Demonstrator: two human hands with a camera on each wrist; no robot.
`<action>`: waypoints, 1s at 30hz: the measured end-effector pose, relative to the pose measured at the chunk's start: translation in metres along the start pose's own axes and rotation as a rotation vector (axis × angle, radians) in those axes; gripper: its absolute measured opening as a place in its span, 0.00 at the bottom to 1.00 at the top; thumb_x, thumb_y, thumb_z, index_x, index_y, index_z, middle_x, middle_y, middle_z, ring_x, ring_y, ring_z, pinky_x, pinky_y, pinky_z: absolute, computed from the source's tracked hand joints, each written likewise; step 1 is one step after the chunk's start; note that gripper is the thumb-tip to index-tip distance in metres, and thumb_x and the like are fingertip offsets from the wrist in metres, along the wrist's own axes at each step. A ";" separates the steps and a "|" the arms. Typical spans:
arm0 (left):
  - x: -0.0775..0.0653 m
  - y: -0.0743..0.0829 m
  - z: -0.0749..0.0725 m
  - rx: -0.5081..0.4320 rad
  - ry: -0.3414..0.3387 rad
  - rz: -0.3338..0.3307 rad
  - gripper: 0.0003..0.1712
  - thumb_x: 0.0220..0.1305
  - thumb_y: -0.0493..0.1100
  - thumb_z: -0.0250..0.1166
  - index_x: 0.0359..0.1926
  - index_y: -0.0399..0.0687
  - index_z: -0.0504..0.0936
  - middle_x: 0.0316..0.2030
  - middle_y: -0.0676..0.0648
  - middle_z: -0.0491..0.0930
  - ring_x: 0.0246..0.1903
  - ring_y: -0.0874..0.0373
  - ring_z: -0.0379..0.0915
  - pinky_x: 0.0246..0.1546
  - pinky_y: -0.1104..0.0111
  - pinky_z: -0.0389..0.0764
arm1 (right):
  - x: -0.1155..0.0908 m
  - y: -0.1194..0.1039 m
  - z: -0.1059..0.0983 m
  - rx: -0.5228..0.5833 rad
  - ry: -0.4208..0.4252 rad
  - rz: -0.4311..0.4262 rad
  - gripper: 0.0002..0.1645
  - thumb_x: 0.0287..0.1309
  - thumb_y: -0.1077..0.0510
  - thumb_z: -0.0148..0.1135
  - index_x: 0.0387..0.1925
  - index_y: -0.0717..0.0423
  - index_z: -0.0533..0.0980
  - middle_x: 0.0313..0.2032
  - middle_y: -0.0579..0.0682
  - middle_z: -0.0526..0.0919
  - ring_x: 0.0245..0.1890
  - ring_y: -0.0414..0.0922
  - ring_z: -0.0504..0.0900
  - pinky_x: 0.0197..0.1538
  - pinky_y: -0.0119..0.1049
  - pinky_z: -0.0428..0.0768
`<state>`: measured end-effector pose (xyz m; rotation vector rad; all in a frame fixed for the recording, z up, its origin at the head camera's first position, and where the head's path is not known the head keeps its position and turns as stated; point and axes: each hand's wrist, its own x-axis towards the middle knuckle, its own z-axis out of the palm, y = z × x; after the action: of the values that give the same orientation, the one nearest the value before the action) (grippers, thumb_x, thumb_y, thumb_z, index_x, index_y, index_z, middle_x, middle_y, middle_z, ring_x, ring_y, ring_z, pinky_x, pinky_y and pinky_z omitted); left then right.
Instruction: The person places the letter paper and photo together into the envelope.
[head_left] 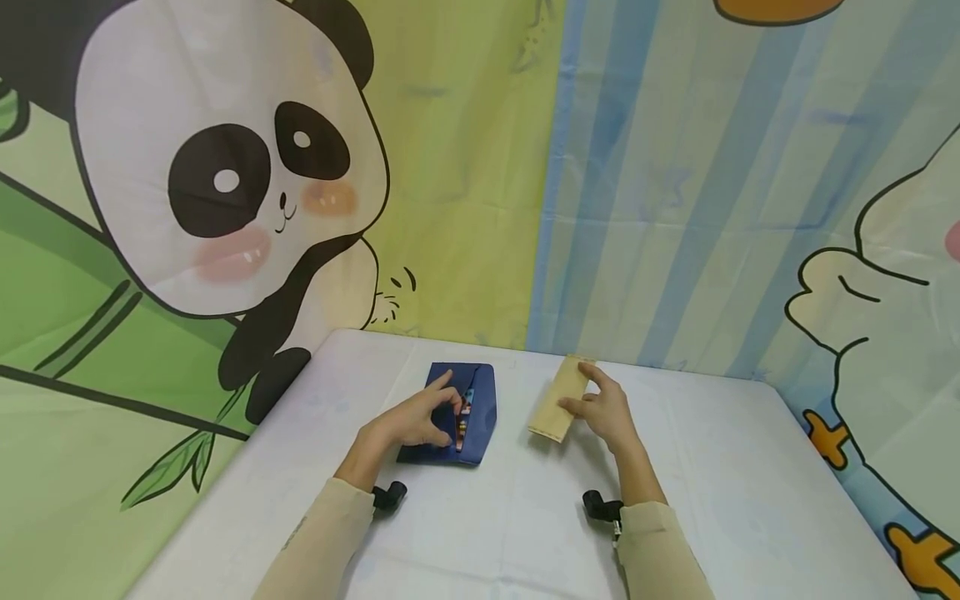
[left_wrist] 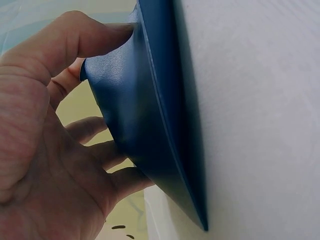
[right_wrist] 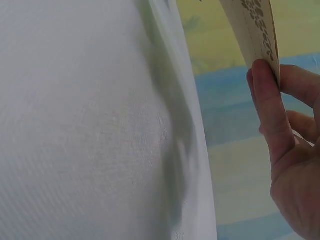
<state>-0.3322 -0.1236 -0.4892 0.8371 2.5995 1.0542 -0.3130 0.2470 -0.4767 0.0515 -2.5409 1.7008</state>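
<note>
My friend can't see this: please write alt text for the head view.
A person's left hand holds a blue envelope and the right hand pinches a flat tan strip, over a white table. Behind it is a cartoon panda.

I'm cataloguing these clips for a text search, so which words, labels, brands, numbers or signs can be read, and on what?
No readable text anywhere.
Beige strip: dark marks, too blurred to tell pattern from writing.
Colourful print in the opening of the blue envelope: too small to read.
Backdrop: cartoon drawings, no lettering I can make out.
</note>
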 end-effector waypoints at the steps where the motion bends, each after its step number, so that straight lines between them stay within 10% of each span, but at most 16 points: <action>1: 0.000 0.000 0.000 0.002 0.000 0.000 0.25 0.52 0.37 0.80 0.47 0.52 0.76 0.84 0.40 0.38 0.80 0.29 0.44 0.63 0.40 0.73 | 0.000 -0.001 0.001 0.008 0.001 0.001 0.56 0.55 0.62 0.78 0.80 0.52 0.58 0.77 0.60 0.64 0.37 0.44 0.90 0.39 0.34 0.85; 7: -0.001 0.001 -0.001 0.005 -0.002 -0.003 0.25 0.51 0.36 0.79 0.47 0.52 0.77 0.84 0.40 0.38 0.80 0.30 0.44 0.62 0.43 0.74 | 0.001 -0.004 0.011 0.019 0.015 0.010 0.57 0.54 0.58 0.80 0.80 0.50 0.58 0.40 0.65 0.90 0.33 0.45 0.91 0.46 0.49 0.86; 16: -0.002 0.000 -0.002 -0.004 -0.001 0.001 0.25 0.50 0.36 0.79 0.45 0.55 0.77 0.84 0.39 0.38 0.80 0.29 0.45 0.60 0.46 0.75 | -0.002 -0.013 0.037 0.042 -0.021 -0.031 0.59 0.54 0.56 0.80 0.81 0.50 0.56 0.34 0.57 0.91 0.33 0.47 0.91 0.44 0.43 0.86; 23: -0.001 0.001 -0.002 -0.008 -0.006 0.006 0.25 0.49 0.35 0.78 0.46 0.55 0.77 0.84 0.38 0.38 0.80 0.29 0.45 0.57 0.49 0.76 | -0.006 -0.022 0.050 0.066 -0.062 -0.103 0.60 0.53 0.61 0.80 0.81 0.49 0.55 0.79 0.51 0.63 0.38 0.44 0.87 0.37 0.33 0.82; 30: -0.001 0.000 -0.002 -0.003 -0.001 0.007 0.25 0.50 0.35 0.79 0.45 0.56 0.76 0.84 0.38 0.38 0.80 0.30 0.44 0.61 0.46 0.74 | -0.006 -0.025 0.061 0.089 -0.018 -0.145 0.57 0.51 0.67 0.79 0.79 0.54 0.60 0.80 0.53 0.60 0.37 0.41 0.87 0.36 0.30 0.84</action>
<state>-0.3316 -0.1251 -0.4877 0.8470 2.5953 1.0592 -0.3084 0.1811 -0.4778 0.2512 -2.4071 1.7632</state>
